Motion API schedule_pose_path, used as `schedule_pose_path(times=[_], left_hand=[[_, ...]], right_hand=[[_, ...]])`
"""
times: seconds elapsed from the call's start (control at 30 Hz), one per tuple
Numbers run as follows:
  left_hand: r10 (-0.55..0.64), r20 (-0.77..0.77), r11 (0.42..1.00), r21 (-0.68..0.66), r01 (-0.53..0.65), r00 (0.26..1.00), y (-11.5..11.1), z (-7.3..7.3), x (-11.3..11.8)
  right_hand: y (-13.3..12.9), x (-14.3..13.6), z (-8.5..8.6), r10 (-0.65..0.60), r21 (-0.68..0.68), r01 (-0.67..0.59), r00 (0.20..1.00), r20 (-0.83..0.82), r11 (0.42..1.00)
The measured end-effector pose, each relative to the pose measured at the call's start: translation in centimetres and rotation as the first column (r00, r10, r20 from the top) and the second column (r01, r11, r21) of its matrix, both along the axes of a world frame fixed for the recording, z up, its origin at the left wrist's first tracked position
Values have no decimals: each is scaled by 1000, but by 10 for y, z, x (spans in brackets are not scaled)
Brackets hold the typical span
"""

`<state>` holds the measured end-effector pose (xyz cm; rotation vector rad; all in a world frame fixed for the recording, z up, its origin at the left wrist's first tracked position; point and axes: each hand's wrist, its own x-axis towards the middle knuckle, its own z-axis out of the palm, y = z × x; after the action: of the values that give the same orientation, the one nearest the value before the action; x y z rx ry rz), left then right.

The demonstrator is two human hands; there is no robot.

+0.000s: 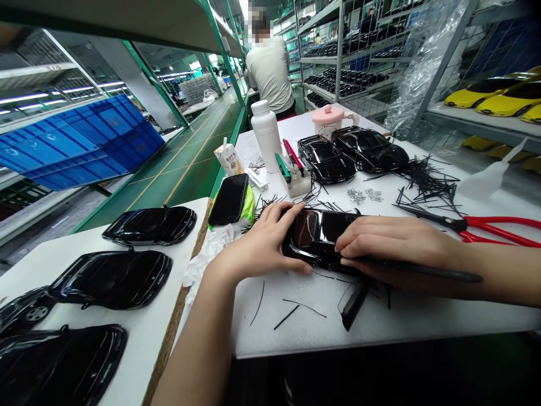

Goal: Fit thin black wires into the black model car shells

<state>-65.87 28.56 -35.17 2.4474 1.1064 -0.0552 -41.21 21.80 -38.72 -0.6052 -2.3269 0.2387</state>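
A glossy black model car point(308, 231) lies on the white table point(270, 338) between my hands. My left hand point(270, 242) wraps round its left end, thumb on the near side and fingers over the far side. Over the car's right part, my right hand point(393, 242) has its fingers pressed together, closed on a dark, thin tool that sticks out back under the wrist. The tool's tip is hidden by the fingers. A black strip point(355, 304) lies just below the car, near several thin black offcuts.
Two black model cars point(327, 158) stand behind, beside a pile of black strips point(431, 177). Red-handled pliers point(499, 225) lie at right. A phone point(229, 199), white bottle point(266, 135) and pink mug point(328, 119) are farther back. More black cars point(114, 279) sit at left. A person point(270, 70) is beyond.
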Motion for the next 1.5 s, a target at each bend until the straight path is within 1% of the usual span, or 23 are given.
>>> schedule_pose_path(times=[0.07, 0.13, 0.23, 0.33, 0.4, 0.47, 0.57, 0.67, 0.8, 0.9, 1.0, 1.1, 1.23, 1.33, 1.5], left_hand=[[6, 27, 1000, 4, -6, 1000, -2, 1, 1], [-15, 77, 999, 37, 13, 997, -5, 4, 3], [-129, 175, 987, 117, 110, 976, -12, 9, 9], [-234, 242, 967, 156, 201, 942, -21, 14, 14], [-258, 257, 961, 171, 219, 931, -25, 15, 16], [-266, 254, 956, 194, 220, 930, -28, 15, 17], [-273, 244, 951, 215, 222, 931, -30, 14, 19], [-252, 223, 958, 195, 210, 942, -31, 13, 19], [-211, 201, 969, 172, 177, 957, -30, 12, 17], [-177, 202, 977, 153, 147, 963, -29, 11, 15], [-162, 196, 981, 140, 136, 967, -27, 11, 15], [-169, 192, 980, 138, 144, 967, -26, 11, 15], [-173, 201, 980, 137, 147, 964, -25, 10, 15], [-177, 204, 979, 140, 150, 963, -25, 10, 15], [-182, 196, 977, 142, 156, 964, -25, 10, 16]], right_hand=[[0, 0, 3, -66, -102, 65, 998, -10, 993], [1, 0, 8, -119, -218, 113, 993, -15, 970], [3, -1, 14, -146, -379, 119, 988, -43, 918], [5, -2, 17, -173, -501, 103, 980, -95, 859], [6, -2, 17, -166, -554, 75, 979, -116, 829], [7, -2, 18, -141, -583, 43, 982, -123, 812], [6, -3, 19, -128, -583, 29, 983, -129, 812], [3, -4, 19, -121, -528, 39, 985, -122, 849], [-1, -3, 17, -96, -384, 59, 992, -77, 922], [-2, 1, 10, -65, -263, 53, 997, -40, 963], [-2, 6, 1, 3, -139, -3, 1000, -1, 990], [-2, 9, -5, 54, -58, -52, 998, 35, 997], [-2, 8, -6, 78, 8, -79, 995, 60, 997], [-1, 5, -2, 75, 75, -82, 993, 94, 994], [-1, -2, 9, 30, 270, -84, 980, 199, 959]])
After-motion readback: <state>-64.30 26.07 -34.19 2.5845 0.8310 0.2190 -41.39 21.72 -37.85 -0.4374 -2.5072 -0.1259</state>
